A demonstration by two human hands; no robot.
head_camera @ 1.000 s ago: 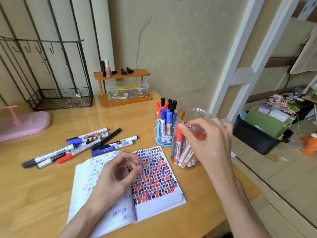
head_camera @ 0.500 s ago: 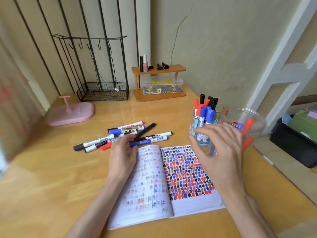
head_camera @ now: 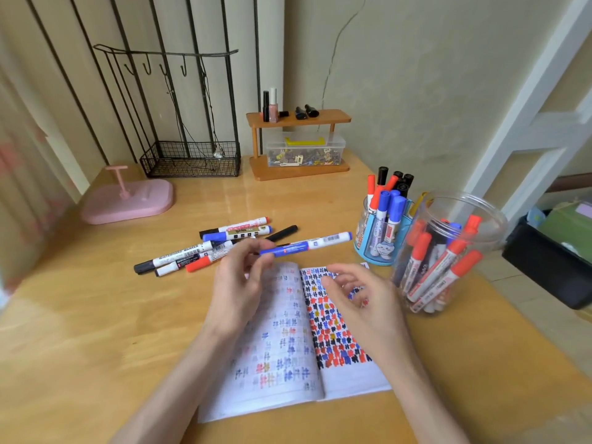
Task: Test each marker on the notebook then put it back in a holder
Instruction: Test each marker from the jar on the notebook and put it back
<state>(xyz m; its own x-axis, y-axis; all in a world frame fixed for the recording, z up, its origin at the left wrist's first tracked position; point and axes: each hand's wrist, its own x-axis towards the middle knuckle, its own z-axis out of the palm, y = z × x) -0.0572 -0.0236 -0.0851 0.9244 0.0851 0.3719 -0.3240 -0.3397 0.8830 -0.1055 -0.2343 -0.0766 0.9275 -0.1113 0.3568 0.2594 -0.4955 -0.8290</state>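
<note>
An open notebook (head_camera: 288, 357) full of red, blue and black test marks lies in front of me. My left hand (head_camera: 238, 283) pinches a blue marker (head_camera: 307, 244) and holds it level above the notebook's top edge. To its right my right hand (head_camera: 362, 299) hovers over the right page, fingers apart, holding nothing. A pile of loose markers (head_camera: 205, 248) lies on the desk behind the notebook. A blue cup holder (head_camera: 381, 232) holds upright red, blue and black markers. A clear jar (head_camera: 445, 251) beside it holds several more, mostly red-capped.
A wooden shelf (head_camera: 299, 145) with a clear box of clips stands at the back wall. A black wire basket (head_camera: 190, 160) and a pink stand (head_camera: 128, 200) sit at back left. The desk's right edge drops off to a black bin (head_camera: 544, 267) on the floor.
My left hand has picked a blue marker out of the pile and lifted it. My right hand has left the clear jar and come over the notebook. The view has shifted left.
</note>
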